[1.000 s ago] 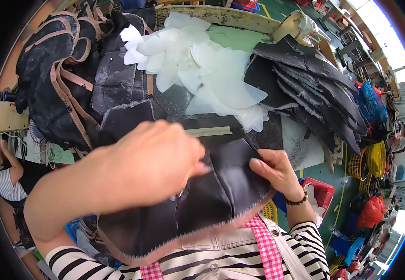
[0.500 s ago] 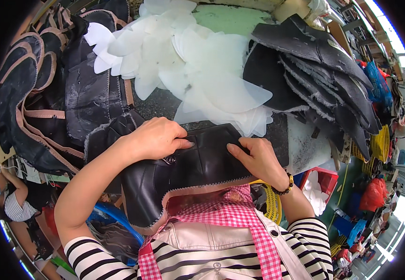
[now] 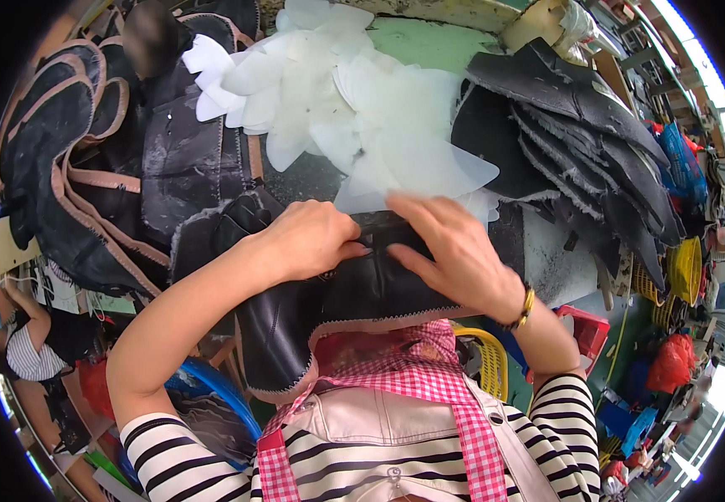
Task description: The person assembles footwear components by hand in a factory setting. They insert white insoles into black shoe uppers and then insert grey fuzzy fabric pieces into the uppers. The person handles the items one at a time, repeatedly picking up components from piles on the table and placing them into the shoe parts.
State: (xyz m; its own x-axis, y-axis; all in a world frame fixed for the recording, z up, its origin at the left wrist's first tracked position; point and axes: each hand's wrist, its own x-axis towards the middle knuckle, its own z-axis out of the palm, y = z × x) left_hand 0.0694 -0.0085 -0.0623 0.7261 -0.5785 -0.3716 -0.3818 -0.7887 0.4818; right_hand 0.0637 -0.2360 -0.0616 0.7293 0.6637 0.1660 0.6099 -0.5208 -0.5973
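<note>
A black leather shoe upper (image 3: 275, 339), edged with a zigzag-stitched pinkish-brown band, is in front of my body at the table's near edge. My left hand (image 3: 311, 243) pinches its upper edge between thumb and curled fingers. Over the right part of the upper is my right hand (image 3: 454, 255), thumb and fingers spread and the fingertips slightly blurred. Whether its palm presses the leather cannot be seen. Just beyond both hands lies a loose heap of translucent white, leaf-shaped sheets (image 3: 396, 125).
Stitched black uppers (image 3: 45, 159) pile up at left. Fuzzy-edged black pieces (image 3: 580, 125) are stacked at right. Below the table are a blue basket (image 3: 241, 402), a yellow basket (image 3: 492, 360) and a red container (image 3: 588, 335). Another person's arm (image 3: 32, 314) shows far left.
My right hand has let go of the upper's right edge and moved left and up, its fingers opening. My left hand keeps its pinch. A blurred dark shape has appeared at the top left.
</note>
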